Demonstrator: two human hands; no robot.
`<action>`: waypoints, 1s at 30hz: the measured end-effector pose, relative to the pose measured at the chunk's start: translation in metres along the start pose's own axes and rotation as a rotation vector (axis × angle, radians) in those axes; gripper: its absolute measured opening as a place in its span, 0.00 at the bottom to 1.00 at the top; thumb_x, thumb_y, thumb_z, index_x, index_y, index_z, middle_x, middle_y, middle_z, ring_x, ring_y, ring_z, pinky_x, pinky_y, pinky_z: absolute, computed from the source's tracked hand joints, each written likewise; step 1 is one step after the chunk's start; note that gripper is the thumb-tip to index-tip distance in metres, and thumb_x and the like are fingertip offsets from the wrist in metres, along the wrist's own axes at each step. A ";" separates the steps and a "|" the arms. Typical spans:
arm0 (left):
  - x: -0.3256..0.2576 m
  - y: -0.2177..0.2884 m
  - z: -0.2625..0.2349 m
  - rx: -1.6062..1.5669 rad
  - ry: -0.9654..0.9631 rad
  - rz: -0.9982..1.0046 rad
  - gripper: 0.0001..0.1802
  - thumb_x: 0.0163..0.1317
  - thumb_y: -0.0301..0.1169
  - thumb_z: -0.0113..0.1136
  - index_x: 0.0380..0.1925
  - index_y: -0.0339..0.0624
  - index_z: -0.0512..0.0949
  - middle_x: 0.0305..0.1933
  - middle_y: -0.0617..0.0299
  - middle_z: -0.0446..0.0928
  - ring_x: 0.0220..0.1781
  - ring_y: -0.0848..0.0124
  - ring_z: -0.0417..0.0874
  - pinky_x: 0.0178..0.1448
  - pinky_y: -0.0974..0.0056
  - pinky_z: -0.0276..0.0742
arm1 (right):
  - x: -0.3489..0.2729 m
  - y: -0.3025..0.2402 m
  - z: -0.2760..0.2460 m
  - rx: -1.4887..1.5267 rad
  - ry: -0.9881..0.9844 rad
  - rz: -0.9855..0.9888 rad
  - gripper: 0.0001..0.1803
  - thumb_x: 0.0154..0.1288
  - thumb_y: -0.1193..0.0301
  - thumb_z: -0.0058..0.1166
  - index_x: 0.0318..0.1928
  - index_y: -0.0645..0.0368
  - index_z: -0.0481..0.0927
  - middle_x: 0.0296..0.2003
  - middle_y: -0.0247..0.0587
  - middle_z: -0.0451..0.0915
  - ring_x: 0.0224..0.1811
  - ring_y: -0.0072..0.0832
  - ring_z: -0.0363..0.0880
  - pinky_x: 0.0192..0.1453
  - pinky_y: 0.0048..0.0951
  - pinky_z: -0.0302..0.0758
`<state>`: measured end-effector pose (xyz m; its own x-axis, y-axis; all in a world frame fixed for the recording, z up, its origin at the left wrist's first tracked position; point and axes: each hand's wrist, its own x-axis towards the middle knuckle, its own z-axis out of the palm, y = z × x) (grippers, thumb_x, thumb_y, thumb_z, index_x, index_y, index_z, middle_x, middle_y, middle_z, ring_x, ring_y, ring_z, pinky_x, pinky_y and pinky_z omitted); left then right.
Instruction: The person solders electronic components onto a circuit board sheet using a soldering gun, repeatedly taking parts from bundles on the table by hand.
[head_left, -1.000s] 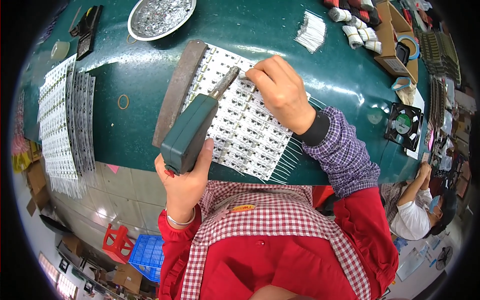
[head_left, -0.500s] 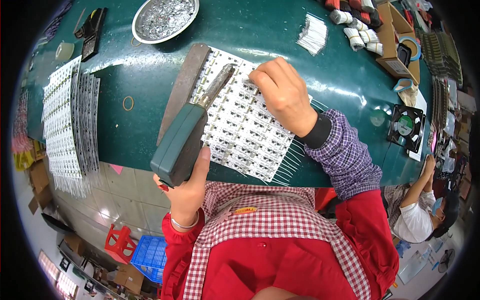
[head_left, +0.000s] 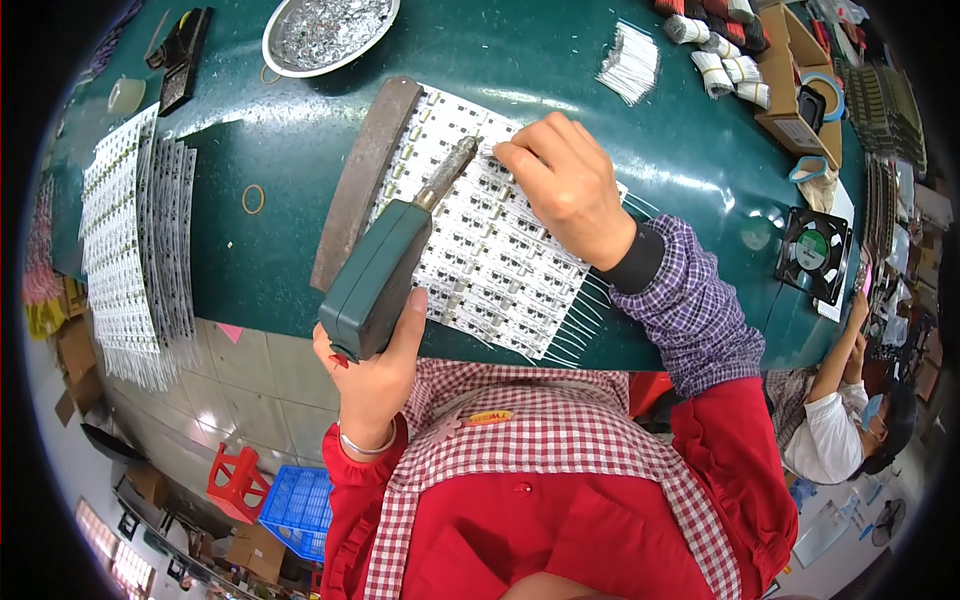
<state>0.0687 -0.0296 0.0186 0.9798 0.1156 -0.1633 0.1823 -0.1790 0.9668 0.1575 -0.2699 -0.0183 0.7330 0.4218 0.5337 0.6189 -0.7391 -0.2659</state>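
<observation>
My left hand (head_left: 375, 390) is closed around the handle of a soldering gun (head_left: 378, 272) with a dark green body. Its metal barrel points up and to the right, with the tip close above a white panel of small circuit boards (head_left: 478, 275). Just right of that tip, my right hand (head_left: 572, 190) pinches thumb and forefinger together low over the panel. Whatever lies between those fingertips is too small to make out. Thin white wires (head_left: 578, 325) stick out along the panel's right edge. A flat grey metal bar (head_left: 362, 195) lies along its left edge.
A metal bowl of scraps (head_left: 275, 50) stands at the back. Stacked circuit panels (head_left: 120, 240) stand at the left, near a rubber band (head_left: 253, 199). Loose white wires (head_left: 630, 65), a cardboard box (head_left: 790, 120) and a small black fan (head_left: 812, 255) are at the right. Another person (head_left: 830, 430) sits beyond.
The soldering gun has shifted slightly right and up with my left hand, its tip now closer to my right fingertips. My right hand stays nearly in place, still pinched.
</observation>
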 end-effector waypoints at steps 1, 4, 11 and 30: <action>0.000 -0.001 0.000 0.022 -0.002 0.022 0.12 0.55 0.22 0.74 0.39 0.33 0.84 0.36 0.61 0.85 0.33 0.77 0.83 0.38 0.70 0.77 | 0.000 -0.001 0.000 0.004 -0.001 0.003 0.16 0.47 0.84 0.60 0.40 0.62 0.80 0.34 0.38 0.77 0.36 0.35 0.77 0.39 0.34 0.75; 0.001 0.004 0.000 -0.038 -0.028 -0.045 0.11 0.55 0.22 0.74 0.38 0.34 0.84 0.37 0.62 0.85 0.34 0.77 0.83 0.39 0.70 0.77 | 0.001 -0.001 0.000 0.012 -0.004 0.006 0.16 0.46 0.85 0.59 0.40 0.62 0.80 0.34 0.39 0.77 0.37 0.36 0.77 0.40 0.34 0.76; 0.001 0.001 -0.002 -0.032 -0.028 -0.043 0.11 0.55 0.22 0.74 0.38 0.34 0.84 0.36 0.61 0.85 0.34 0.75 0.84 0.39 0.69 0.77 | 0.000 0.000 0.003 -0.022 0.017 -0.022 0.10 0.52 0.77 0.56 0.37 0.62 0.78 0.34 0.38 0.74 0.37 0.34 0.73 0.41 0.31 0.73; 0.000 -0.005 0.003 0.066 -0.004 0.064 0.11 0.57 0.20 0.70 0.40 0.32 0.83 0.31 0.62 0.83 0.26 0.78 0.78 0.31 0.72 0.70 | 0.001 -0.004 0.001 -0.014 0.005 0.003 0.15 0.48 0.83 0.59 0.40 0.64 0.80 0.33 0.40 0.76 0.35 0.35 0.76 0.37 0.33 0.76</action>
<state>0.0685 -0.0314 0.0134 0.9898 0.0983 -0.1029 0.1247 -0.2502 0.9601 0.1565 -0.2661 -0.0174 0.7334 0.4169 0.5369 0.6127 -0.7476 -0.2564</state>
